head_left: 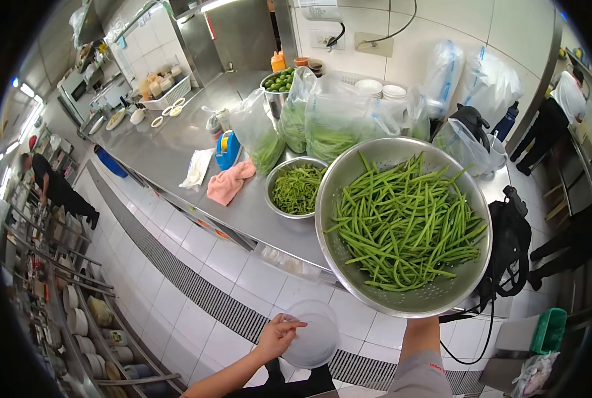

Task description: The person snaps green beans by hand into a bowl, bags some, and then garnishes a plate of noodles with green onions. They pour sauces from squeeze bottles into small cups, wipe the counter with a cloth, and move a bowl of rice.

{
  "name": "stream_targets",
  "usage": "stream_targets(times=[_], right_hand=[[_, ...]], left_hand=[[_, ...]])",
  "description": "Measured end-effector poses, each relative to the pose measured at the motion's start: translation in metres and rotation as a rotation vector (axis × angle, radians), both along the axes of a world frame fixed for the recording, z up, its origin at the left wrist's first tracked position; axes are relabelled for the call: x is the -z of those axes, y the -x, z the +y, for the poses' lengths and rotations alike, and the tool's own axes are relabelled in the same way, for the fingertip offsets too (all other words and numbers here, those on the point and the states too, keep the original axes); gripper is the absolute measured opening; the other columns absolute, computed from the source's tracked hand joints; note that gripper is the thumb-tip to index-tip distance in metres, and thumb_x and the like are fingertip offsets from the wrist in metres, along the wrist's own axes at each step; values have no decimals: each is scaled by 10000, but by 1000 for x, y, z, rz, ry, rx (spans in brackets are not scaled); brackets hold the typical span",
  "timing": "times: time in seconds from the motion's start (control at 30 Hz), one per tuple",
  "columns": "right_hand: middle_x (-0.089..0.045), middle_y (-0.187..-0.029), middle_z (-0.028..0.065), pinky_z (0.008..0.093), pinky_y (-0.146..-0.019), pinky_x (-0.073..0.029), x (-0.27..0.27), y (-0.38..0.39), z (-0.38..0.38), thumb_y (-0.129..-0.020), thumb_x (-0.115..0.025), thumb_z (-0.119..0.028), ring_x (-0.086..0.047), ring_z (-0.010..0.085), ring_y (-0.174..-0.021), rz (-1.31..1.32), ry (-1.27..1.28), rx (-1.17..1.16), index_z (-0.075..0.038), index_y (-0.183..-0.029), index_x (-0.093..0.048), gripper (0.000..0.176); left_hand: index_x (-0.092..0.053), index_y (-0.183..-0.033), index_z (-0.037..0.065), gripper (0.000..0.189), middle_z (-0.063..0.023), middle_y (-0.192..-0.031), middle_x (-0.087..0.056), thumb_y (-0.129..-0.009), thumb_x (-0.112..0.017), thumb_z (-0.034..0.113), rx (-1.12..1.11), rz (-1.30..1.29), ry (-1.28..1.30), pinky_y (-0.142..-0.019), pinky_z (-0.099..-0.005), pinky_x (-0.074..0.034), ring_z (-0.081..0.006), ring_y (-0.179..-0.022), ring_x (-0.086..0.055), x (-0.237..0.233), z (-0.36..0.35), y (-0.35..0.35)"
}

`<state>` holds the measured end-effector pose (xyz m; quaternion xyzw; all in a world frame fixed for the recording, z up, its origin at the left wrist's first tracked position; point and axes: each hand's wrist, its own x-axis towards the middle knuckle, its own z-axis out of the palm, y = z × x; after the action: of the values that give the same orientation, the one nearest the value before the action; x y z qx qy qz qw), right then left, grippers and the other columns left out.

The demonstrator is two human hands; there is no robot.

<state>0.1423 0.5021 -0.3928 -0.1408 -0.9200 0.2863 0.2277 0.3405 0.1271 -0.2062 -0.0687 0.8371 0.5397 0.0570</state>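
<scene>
My left hand [279,337] is low in the middle, its fingers closed on the edge of a translucent round plastic container [314,341] above the floor. On the right, a large steel colander [330,251] full of long green beans [405,222] juts past the counter's front edge. My right forearm [420,337] comes up under the colander and holds it; the hand itself is hidden beneath the bowl. Just left of the colander, a smaller steel bowl [269,199] of short-cut beans [297,191] stands on the steel counter [176,156].
Behind the bowls stand plastic bags of greens [332,129] and a pot of green limes [279,83]. A pink cloth [231,182] and a blue tape dispenser [227,151] lie to the left. A black bag [511,242] is at the right. Another person [57,182] stands far left.
</scene>
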Motion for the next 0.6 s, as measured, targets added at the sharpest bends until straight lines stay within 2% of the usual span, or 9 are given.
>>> stream_targets(times=[0.03, 0.1, 0.13, 0.2, 0.3, 0.47, 0.53, 0.6], right_hand=[[-589, -898, 178, 441, -779, -419, 0, -1, 1, -803, -544, -139, -526, 352, -814, 2, -1, 0, 37, -953, -581, 235], [-589, -899, 178, 443, -780, -417, 1, -2, 0, -802, -543, -137, -525, 355, -816, 2, -5, -1, 37, -954, -581, 234], [-589, -900, 179, 444, -781, -417, 2, -2, -1, -802, -543, -137, -525, 357, -817, 1, -7, -1, 37, -954, -581, 234], [-589, -901, 180, 446, -782, -415, 1, -4, 2, -802, -542, -135, -523, 359, -819, -3, -9, -3, 37, -954, -581, 233], [-589, -903, 181, 450, -784, -412, 0, -5, 6, -801, -541, -132, -522, 364, -822, -6, -12, -9, 38, -955, -580, 232], [-589, -906, 183, 455, -786, -408, 0, -9, 7, -801, -540, -128, -519, 371, -827, -4, 5, -60, 38, -956, -580, 231], [-589, -907, 183, 457, -787, -407, 2, -25, -8, -800, -539, -126, -518, 374, -829, 66, 14, -163, 38, -956, -580, 231], [-589, -908, 184, 459, -788, -405, -10, -61, -44, -800, -538, -125, -517, 377, -831, 222, -67, -369, 39, -957, -580, 230]], left_hand=[[-672, -959, 113, 285, -127, -839, -581, -761, -501, -1, -1, -2, 0, -754, -327, -462, -256, -861, -545, 0, -1, -1], [-671, -956, 89, 259, -78, -686, -588, -765, -512, 15, -44, 91, 28, -812, -333, -408, -228, -843, -524, 1, -5, -3], [-671, -956, 89, 259, -78, -686, -588, -765, -512, 15, -52, 93, 25, -812, -333, -408, -228, -843, -524, 1, -7, -4], [-668, -967, 92, 250, -89, -738, -589, -767, -531, 29, -91, 28, 37, -773, -314, -414, -225, -812, -516, 1, -11, -6], [-667, -964, 88, 242, -104, -791, -572, -769, -536, 26, -65, 88, 97, -735, -298, -423, -224, -788, -509, -3, -12, -4], [-662, -967, 86, 235, -117, -822, -552, -766, -552, 33, -100, 98, 61, -730, -299, -431, -232, -797, -515, -2, -6, -1], [-662, -968, 91, 236, -119, -831, -550, -765, -555, 34, -108, 118, 66, -736, -301, -434, -238, -811, -524, -1, -6, -2], [-662, -973, 102, 245, -133, -880, -547, -766, -553, 31, -182, 136, 117, -750, -307, -438, -256, -856, -542, 5, -9, -2]])
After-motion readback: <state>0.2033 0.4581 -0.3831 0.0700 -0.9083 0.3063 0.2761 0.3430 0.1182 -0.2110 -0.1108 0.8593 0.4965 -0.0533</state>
